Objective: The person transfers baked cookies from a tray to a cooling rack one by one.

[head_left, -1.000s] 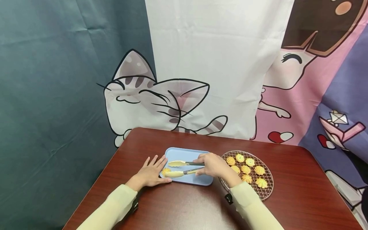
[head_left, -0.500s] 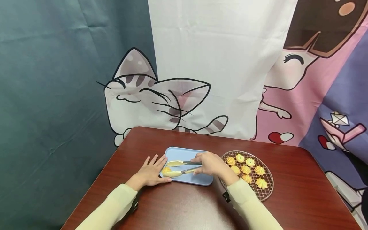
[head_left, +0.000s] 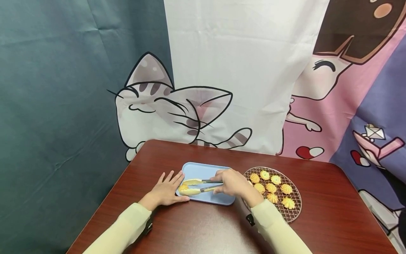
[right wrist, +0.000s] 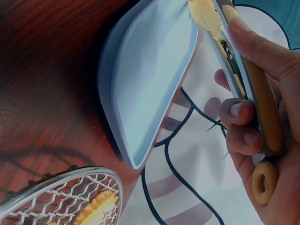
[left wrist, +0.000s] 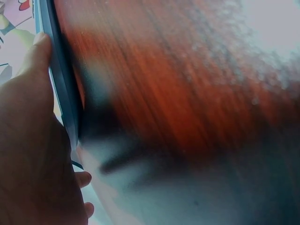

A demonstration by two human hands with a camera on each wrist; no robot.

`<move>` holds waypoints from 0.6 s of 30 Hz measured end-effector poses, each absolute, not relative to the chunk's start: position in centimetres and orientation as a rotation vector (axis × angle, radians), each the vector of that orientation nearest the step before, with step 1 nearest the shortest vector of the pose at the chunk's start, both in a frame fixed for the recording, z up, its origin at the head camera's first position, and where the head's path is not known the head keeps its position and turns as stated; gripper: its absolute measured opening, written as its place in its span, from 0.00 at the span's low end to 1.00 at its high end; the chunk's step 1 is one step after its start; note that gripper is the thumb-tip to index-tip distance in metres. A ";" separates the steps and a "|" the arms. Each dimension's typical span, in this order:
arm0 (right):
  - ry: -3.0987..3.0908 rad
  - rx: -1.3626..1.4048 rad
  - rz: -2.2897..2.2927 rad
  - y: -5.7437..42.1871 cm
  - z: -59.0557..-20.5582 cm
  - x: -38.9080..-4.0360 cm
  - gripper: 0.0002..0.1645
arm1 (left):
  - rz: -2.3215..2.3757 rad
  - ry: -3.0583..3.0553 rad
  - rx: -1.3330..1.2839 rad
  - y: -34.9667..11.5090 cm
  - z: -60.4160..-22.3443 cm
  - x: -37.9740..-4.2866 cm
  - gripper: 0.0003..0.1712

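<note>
At the left end of a light-blue tray [head_left: 206,171] lies a golden piped cookie [head_left: 183,188], between the cream tips of a pair of tongs [head_left: 192,192]. My right hand [head_left: 234,182] grips the tongs by their handles; the right wrist view shows thumb and fingers wrapped round the yellow-brown grips [right wrist: 262,103], with a ring at the end. My left hand [head_left: 165,190] rests against the tray's left side, fingers spread, thumb along the near corner. In the left wrist view that hand [left wrist: 33,145] lies along the tray's dark-looking edge [left wrist: 64,89].
Right of the tray is a round wire cooling rack [head_left: 299,197] bearing several piped cookies [head_left: 286,188]; my right forearm covers its near left part. Everything stands on a reddish-brown wooden table [head_left: 196,225]. A printed cat-and-girl curtain [head_left: 247,70] hangs behind the table's far edge.
The tongs have moved slightly left and their tips have drawn closer together on either side of the cookie. My left hand has stayed at the tray's edge.
</note>
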State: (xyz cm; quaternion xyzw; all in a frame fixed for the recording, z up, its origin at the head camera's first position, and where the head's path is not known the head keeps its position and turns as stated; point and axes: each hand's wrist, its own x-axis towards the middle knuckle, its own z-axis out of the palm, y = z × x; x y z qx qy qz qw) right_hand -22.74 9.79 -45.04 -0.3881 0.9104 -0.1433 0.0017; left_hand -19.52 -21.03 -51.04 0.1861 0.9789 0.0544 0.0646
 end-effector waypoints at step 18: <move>2.917 -1.235 -0.531 12.3 -44.5 -22.1 0.28 | 0.103 2.934 0.521 -20.8 -50.9 -19.6 0.59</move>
